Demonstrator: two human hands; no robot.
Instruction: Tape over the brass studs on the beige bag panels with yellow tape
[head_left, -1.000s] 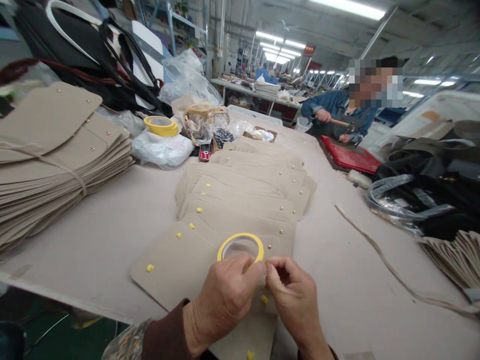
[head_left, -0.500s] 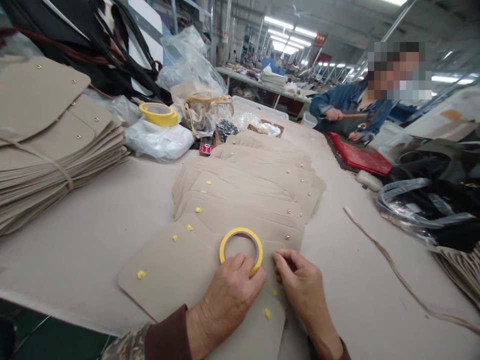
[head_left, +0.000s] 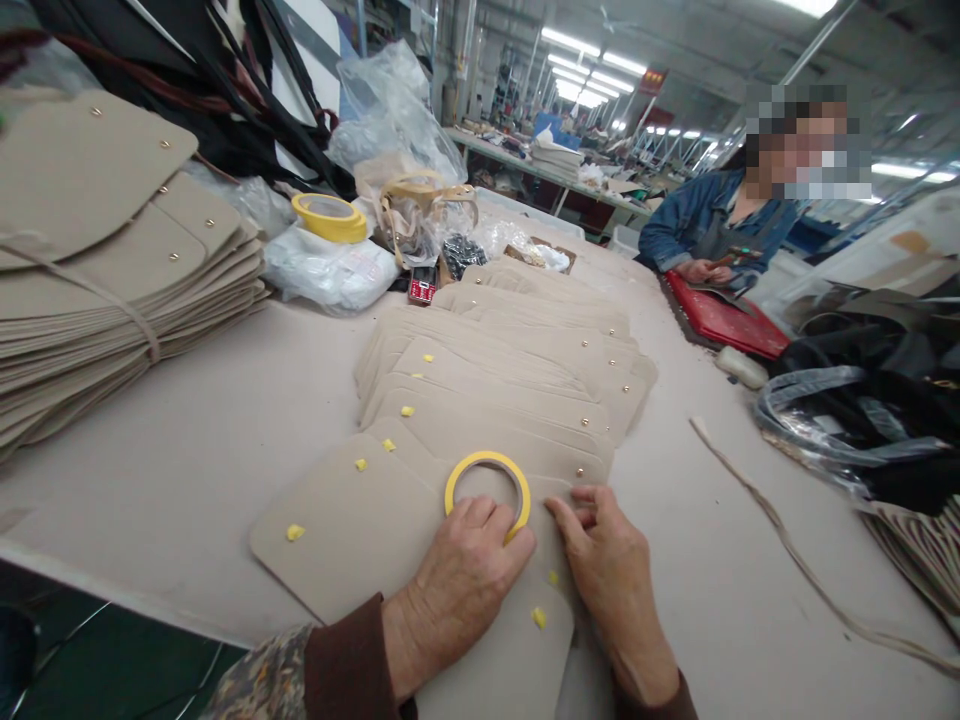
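Observation:
My left hand (head_left: 469,580) grips a roll of yellow tape (head_left: 489,458), its fingers closed over the near side of the ring. The roll lies over overlapping beige panels (head_left: 337,520) with small yellow tape pieces (head_left: 295,533) on them. At the panels' right edge is my right hand (head_left: 611,570). Its thumb rests on or just above a panel, apart from the curled index finger, and nothing shows between them. A yellow piece (head_left: 538,618) lies on the front panel between the hands. Metal studs (head_left: 585,422) dot the right side of the panels.
A tied stack of beige panels (head_left: 112,300) stands at left. Behind are another yellow tape roll (head_left: 330,217), plastic bags (head_left: 330,268) and a red phone (head_left: 422,286). At right lie a beige strip (head_left: 780,525) and black bags (head_left: 892,400). A co-worker (head_left: 705,230) sits by a red board (head_left: 720,315).
My right hand's thumb and index finger have parted from a pinch. My left hand keeps the tape roll in place. The co-worker's raised hand has come down to the other. The view has shifted slightly.

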